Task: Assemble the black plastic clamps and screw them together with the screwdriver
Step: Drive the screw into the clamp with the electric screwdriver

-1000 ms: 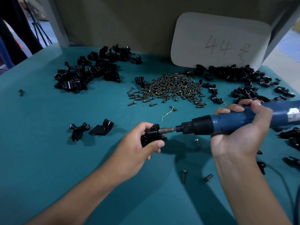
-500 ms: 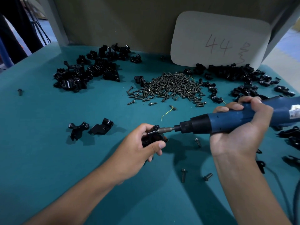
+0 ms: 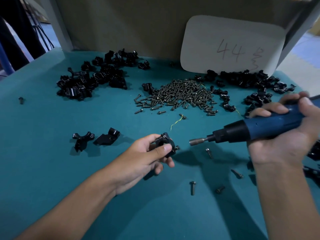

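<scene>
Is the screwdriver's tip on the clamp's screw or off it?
Off. The screwdriver tip hangs in the air, a gap of green table showing between it and the clamp.

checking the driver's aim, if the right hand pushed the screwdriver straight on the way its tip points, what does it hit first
Probably the screw head sticking out of the clamp held in the left hand. The screwdriver in the right hand points slightly above it; depth is unclear.

Two bare forearms and hands (image 3: pixel 147 156), no sleeves, gloves, rings or watch in view.
</scene>
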A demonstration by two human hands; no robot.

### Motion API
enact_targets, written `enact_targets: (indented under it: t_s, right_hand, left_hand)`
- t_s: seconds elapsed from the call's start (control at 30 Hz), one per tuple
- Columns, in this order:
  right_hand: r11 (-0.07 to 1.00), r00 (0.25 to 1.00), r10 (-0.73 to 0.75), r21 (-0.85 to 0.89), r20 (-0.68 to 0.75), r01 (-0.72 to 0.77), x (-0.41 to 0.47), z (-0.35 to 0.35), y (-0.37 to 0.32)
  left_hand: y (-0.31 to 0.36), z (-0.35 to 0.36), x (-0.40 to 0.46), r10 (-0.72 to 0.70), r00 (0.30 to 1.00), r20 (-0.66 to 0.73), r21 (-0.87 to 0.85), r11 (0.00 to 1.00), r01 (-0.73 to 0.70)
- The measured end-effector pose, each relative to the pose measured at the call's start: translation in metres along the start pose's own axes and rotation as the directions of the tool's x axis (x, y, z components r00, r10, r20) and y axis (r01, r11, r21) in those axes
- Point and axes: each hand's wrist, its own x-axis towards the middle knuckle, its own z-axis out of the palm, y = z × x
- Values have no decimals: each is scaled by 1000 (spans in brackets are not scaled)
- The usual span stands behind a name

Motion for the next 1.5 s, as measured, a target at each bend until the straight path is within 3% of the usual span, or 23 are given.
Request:
enact_targets:
  t_s: [0.3, 0.63, 0.9, 1.0, 1.1, 1.2, 1.3, 1.4, 1.5]
  right_hand:
    - [996, 998, 68, -65, -5, -68, -6, 0, 10]
    - [992, 994, 103, -72, 41, -100, -12, 8, 12]
    - [978, 952, 207, -23, 223, -208, -16, 18, 0]
    - [958, 926, 259, 45, 274, -282, -18, 19, -1]
    - [960, 923, 264, 12, 279, -278, -20, 20, -1]
    - [977, 960, 190, -140, 205, -164, -23, 22, 5]
    - [957, 998, 46, -288, 51, -30, -27, 24, 15]
    - [969, 998, -13, -247, -63, -3, -24, 24, 18]
    - [991, 999, 53, -122, 3, -52, -22, 24, 11]
  left_hand:
    - [2, 2, -3, -18, 999, 31, 83, 996, 15]
    - [4, 5, -5, -47, 997, 57, 15, 999, 47]
    - [8, 3, -8, -228, 942, 248, -192, 941, 278]
    - [10, 1, -11, -313, 886, 341, -206, 895, 395]
    - [9, 0, -11, -348, 873, 340, -209, 878, 431]
    - [6, 5, -8, -294, 934, 203, -161, 931, 328]
    - [1, 7, -6, -148, 989, 21, -3, 989, 149]
    - [3, 6, -5, -58, 998, -22, -15, 998, 58]
    - [6, 5, -3, -83, 996, 15, -147, 986, 84]
